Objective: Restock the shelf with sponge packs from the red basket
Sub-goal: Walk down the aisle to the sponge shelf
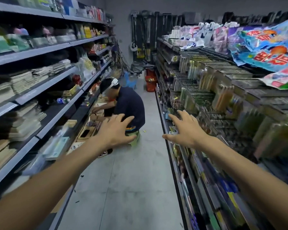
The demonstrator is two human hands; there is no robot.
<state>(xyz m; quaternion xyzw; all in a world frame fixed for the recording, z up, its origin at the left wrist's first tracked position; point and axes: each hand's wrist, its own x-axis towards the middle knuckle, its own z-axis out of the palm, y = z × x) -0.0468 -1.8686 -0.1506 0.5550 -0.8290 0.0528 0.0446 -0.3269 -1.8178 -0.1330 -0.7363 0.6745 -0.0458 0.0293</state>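
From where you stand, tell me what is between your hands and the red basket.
A crouching person fills the left half of the aisle, ahead of the left hand. The red basket sits beyond, against the right shelving. The floor ahead of the right hand looks passable.

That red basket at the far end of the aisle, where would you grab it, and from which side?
The red basket stands on the floor against the right-hand shelves. I would take its top rim from above, on the aisle side, since the shelves block the other. Any handle is too blurred to see. The left hand and right hand are open and empty.
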